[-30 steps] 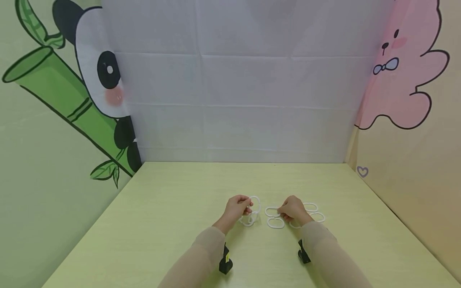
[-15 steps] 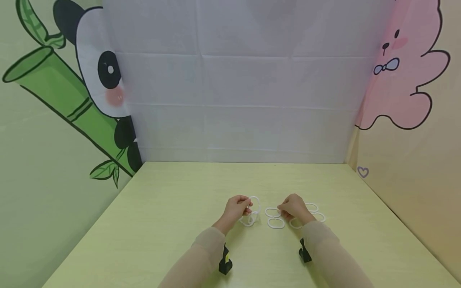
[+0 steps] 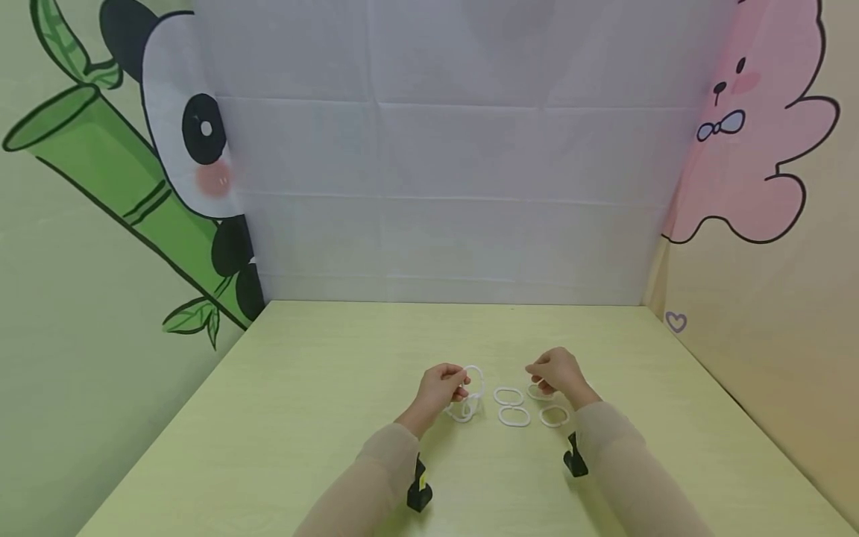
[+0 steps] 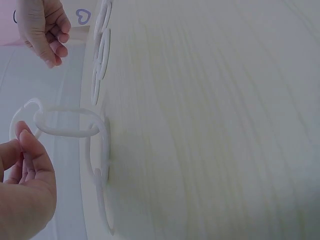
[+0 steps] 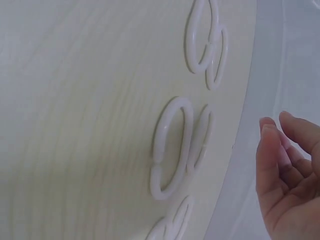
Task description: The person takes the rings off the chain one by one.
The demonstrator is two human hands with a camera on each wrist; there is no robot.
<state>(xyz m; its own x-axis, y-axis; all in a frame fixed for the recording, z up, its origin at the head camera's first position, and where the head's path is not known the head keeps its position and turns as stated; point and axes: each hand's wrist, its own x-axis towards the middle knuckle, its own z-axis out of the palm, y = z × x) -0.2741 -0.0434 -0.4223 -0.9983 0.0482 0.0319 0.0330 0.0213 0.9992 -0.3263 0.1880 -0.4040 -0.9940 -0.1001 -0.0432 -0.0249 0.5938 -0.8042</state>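
In the head view, my left hand [image 3: 439, 391] pinches the top link of a short chain of white plastic links [image 3: 482, 382]. The left wrist view shows the held link [image 4: 31, 101] looped through a sideways link [image 4: 67, 133], with more joined links hanging down to the table. My right hand [image 3: 558, 371] hovers over the loose links at the right. Its thumb and fingertips curve toward each other with nothing between them, as the right wrist view of the hand [image 5: 292, 172] shows. Just below it lies an oval link [image 3: 540, 399], partly hidden by the fingers.
Several loose white links lie in pairs on the pale wooden table [image 3: 322, 418], among them a front left link [image 3: 514, 426] and a front right link [image 3: 554, 426]. A small gap shows in the side of one link [image 5: 161, 137]. A white sheet [image 3: 456, 239] stands behind the table.
My right hand has risen off the links and shifted back and to the right. It now covers the far right links and uncovers nearer ones. The left hand stays put with its chain.
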